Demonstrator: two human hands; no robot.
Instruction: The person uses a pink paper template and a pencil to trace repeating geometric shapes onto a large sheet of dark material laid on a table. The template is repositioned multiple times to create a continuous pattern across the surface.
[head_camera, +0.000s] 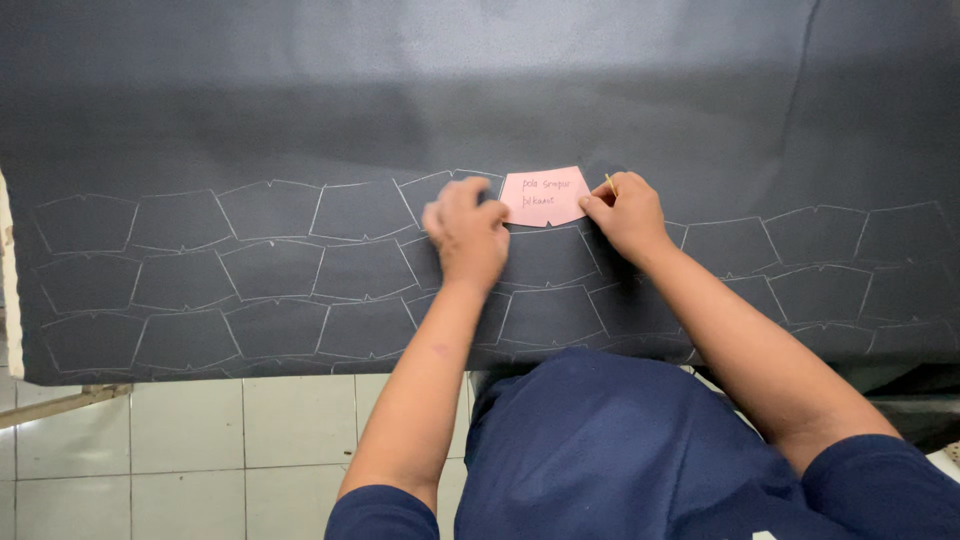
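From the head camera, a small pink card template (543, 196) with handwriting lies flat on a wide dark grey cloth (300, 110) covered in rows of chalk outlines (270, 270). The left hand (465, 232) presses curled fingers on the template's left edge. The right hand (625, 215), touching its right edge, pinches a thin yellowish marker (610, 184), mostly hidden
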